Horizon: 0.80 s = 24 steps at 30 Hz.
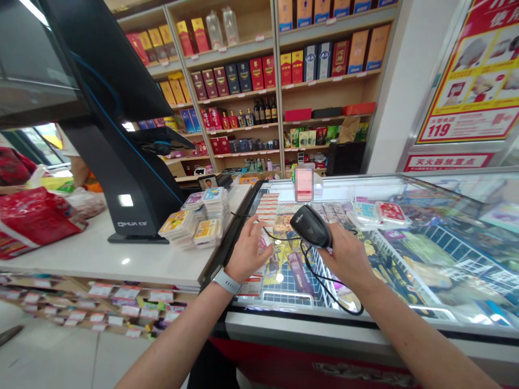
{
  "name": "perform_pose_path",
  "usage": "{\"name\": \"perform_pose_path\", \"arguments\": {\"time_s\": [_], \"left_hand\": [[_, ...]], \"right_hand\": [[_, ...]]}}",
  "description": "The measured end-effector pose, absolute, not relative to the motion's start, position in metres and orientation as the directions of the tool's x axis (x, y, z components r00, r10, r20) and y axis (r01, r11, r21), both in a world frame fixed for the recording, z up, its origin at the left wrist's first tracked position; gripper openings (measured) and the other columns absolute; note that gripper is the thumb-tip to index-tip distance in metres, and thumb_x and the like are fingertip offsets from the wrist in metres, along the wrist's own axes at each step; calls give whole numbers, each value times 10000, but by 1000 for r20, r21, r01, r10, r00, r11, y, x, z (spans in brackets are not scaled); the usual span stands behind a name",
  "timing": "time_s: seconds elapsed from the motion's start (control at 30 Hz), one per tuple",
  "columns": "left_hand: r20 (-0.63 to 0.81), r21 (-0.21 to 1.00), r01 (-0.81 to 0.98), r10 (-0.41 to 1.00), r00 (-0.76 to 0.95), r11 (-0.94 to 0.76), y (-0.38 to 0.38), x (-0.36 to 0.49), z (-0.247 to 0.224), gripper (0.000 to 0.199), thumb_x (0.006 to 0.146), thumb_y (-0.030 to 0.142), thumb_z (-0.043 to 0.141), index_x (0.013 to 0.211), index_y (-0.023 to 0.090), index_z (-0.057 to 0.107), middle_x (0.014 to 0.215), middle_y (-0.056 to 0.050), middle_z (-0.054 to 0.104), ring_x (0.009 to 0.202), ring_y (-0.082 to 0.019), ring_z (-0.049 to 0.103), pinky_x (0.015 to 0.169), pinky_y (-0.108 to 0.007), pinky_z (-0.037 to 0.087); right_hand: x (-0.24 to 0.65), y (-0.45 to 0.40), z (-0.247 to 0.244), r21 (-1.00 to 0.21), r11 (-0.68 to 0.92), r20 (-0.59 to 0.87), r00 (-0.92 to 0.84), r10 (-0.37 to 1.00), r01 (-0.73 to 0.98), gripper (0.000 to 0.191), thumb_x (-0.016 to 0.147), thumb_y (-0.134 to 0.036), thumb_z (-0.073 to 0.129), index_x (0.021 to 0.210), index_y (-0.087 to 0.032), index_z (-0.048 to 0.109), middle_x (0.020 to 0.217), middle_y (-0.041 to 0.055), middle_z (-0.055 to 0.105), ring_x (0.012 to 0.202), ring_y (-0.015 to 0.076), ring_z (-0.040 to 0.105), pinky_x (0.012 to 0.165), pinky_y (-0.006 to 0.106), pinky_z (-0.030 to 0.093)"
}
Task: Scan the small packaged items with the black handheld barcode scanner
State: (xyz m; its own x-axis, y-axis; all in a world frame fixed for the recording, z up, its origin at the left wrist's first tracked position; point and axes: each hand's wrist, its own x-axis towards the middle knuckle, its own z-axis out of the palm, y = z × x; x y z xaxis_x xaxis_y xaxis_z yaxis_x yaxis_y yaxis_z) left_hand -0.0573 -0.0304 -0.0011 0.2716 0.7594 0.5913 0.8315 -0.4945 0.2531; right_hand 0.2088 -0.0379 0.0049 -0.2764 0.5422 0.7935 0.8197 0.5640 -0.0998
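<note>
In the head view my right hand (349,258) is wrapped round the handle of a black barcode scanner (310,226), above the glass top of a chest freezer (284,320). The scanner's black cable (311,266) hangs in loops beneath it and runs off to the left. My left hand (248,249), with a pale-banded watch (227,281) at the wrist, hovers by the freezer's left edge. Its fingers are apart and hold nothing. Beyond it, stacks of small clear boxes with coloured labels (207,232) stand on the white counter (133,260).
A black checkout terminal (121,162) rises from the counter, with a red bag (36,219) to its left. Flat plastic packs (391,214) lie on the freezer glass. Shelves of boxed bottles (239,75) line the back wall. Part of a person shows at far left.
</note>
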Motion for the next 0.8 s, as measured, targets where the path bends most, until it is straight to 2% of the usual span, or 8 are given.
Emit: {"name": "perform_pose_path", "arguments": {"time_s": [0.1,0.2,0.33,0.43,0.57,0.8], "left_hand": [[611,329,797,758,229,-507,-30,-56,-5,472,852,271,564,1298,184,433,1470,-151,305,1391,-263,344,1135,-421,348],[627,407,754,758,179,-515,-26,-56,-12,563,814,233,607,1333,199,391,1451,-149,317,1353,-264,391,1112,-436,372],[642,526,685,764,69,-504,-17,-61,-25,685,750,259,695,1334,184,347,1343,-153,434,1232,-262,502,1028,-438,438],[641,593,636,768,-2,-494,-11,-65,-31,626,728,296,727,1256,185,409,1248,-125,505,1133,-238,560,963,-401,477],[631,613,638,775,-38,-467,-8,-70,-30,595,738,343,725,1244,182,457,1248,-125,541,1116,-240,577,962,-400,472],[626,520,700,776,77,-490,-13,-67,-25,751,783,328,677,1439,179,344,1429,-158,461,1321,-287,449,1107,-447,352]], "right_hand": [[208,-38,4,-102,560,790,-276,548,822,198,810,-217,525,1003,-172,526,831,66,606,737,232,574,645,326,417],[208,-38,5,-96,549,793,-270,546,830,185,802,-211,525,983,-173,525,818,62,603,718,229,569,635,323,412],[207,-39,6,-88,548,794,-274,542,832,199,786,-193,518,984,-172,522,814,63,600,710,227,564,627,318,410],[207,-39,7,-79,552,798,-279,534,830,205,776,-188,525,981,-166,524,807,63,598,703,225,563,619,317,409],[207,-39,7,-76,546,802,-275,530,834,196,782,-188,523,976,-162,527,798,64,595,697,228,565,613,320,407],[207,-38,5,-84,536,791,-271,548,840,224,792,-199,521,1012,-158,531,820,68,602,725,237,576,636,327,414]]}}
